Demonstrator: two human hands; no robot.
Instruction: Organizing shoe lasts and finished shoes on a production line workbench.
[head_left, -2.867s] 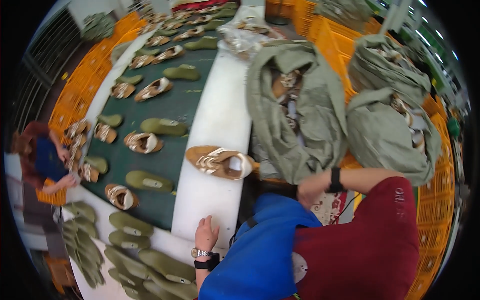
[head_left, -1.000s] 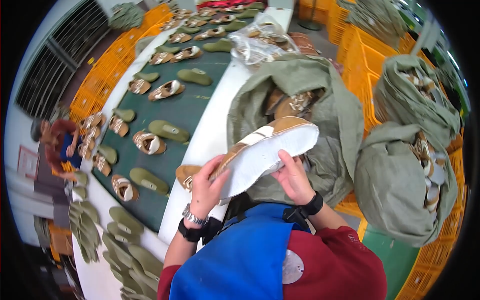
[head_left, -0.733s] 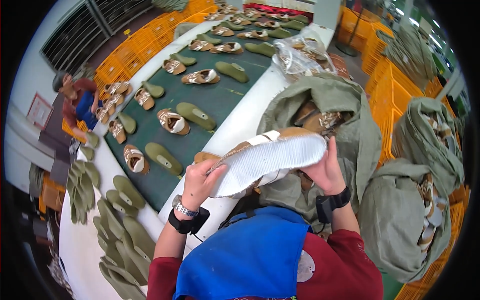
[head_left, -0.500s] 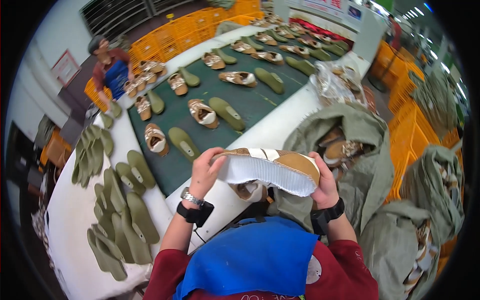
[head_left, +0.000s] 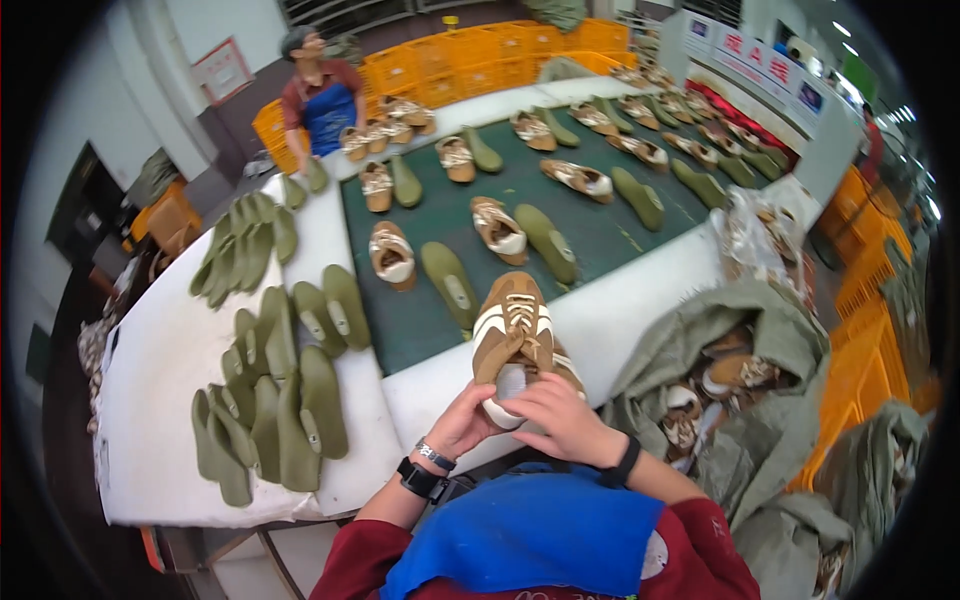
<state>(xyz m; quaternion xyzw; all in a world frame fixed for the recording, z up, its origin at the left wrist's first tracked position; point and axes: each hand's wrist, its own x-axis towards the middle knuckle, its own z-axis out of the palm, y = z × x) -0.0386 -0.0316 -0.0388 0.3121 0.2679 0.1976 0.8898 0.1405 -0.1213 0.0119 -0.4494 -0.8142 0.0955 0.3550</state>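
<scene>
Turning the tan shoe [head_left: 512,330] upright since a moment ago, both hands, left hand [head_left: 462,420] and right hand [head_left: 565,425], grasp its heel over the bench's [head_left: 640,300] near edge, sole now hidden.

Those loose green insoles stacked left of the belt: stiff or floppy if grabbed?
The green insoles look thin and flat, so probably flexible and light. They overlap in loose piles on the white table, so pushing one would likely drag its neighbours.

grey walls [head_left: 110,110] | orange crates [head_left: 480,60] — far side | white table [head_left: 160,370]
</scene>
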